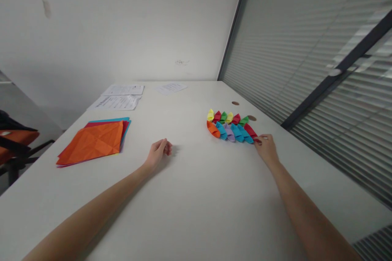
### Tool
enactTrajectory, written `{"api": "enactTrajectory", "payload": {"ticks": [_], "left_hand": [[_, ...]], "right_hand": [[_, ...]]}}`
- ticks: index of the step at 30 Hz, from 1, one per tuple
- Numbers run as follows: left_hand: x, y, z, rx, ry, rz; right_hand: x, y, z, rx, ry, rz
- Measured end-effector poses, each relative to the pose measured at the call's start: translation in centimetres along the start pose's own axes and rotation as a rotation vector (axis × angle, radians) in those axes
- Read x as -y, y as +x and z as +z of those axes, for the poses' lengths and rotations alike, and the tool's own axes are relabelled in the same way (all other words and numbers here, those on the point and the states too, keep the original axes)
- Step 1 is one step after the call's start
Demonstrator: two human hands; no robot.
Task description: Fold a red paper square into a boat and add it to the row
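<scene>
My right hand (267, 148) pinches the lower right tip of a red folded paper piece (250, 130), which lies at the right end of the front row. To its left in that row overlap a lilac piece (229, 132), several blue pieces (237, 132) and an orange piece (213, 129). Just behind runs a second row with yellow (210, 115), red (217, 116) and green (223, 117) folded pieces. My left hand (159, 151) rests on the white table (196, 195), its fingers curled in and nothing visible in them, apart from the rows.
On the left lies a stack of coloured sheets, a creased orange sheet (94, 142) on top. Printed papers (118, 102) lie at the far left, another paper (171, 87) at the back. Two round brown spots (251, 118) mark the table near the window blinds (306, 69). A chair (16, 142) stands left.
</scene>
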State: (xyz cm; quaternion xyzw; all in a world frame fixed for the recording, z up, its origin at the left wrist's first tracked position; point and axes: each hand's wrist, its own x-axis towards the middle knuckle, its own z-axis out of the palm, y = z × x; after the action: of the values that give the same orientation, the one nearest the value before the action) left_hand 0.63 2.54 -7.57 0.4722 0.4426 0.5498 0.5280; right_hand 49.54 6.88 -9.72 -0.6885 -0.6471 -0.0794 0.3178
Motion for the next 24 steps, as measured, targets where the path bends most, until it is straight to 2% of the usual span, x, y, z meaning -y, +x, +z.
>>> {"api": "enactTrajectory", "payload": {"ticks": [10, 16, 20, 24], "left_hand": [[-0.3, -0.2, 0.3, 0.017, 0.010, 0.006], [-0.3, -0.3, 0.2, 0.031, 0.045, 0.027], [-0.5, -0.4, 0.1, 0.037, 0.069, 0.044], [-0.3, -0.3, 0.0, 0.034, 0.076, 0.051]], "right_hand": [[0.3, -1.0, -0.8, 0.007, -0.007, -0.067], [2.6, -1.9, -2.2, -0.079, -0.223, -0.173], [3.7, -2.1, -2.5, -0.038, -0.281, -0.229], [4.1, -2.0, -2.3, -0.032, -0.307, -0.220]]}}
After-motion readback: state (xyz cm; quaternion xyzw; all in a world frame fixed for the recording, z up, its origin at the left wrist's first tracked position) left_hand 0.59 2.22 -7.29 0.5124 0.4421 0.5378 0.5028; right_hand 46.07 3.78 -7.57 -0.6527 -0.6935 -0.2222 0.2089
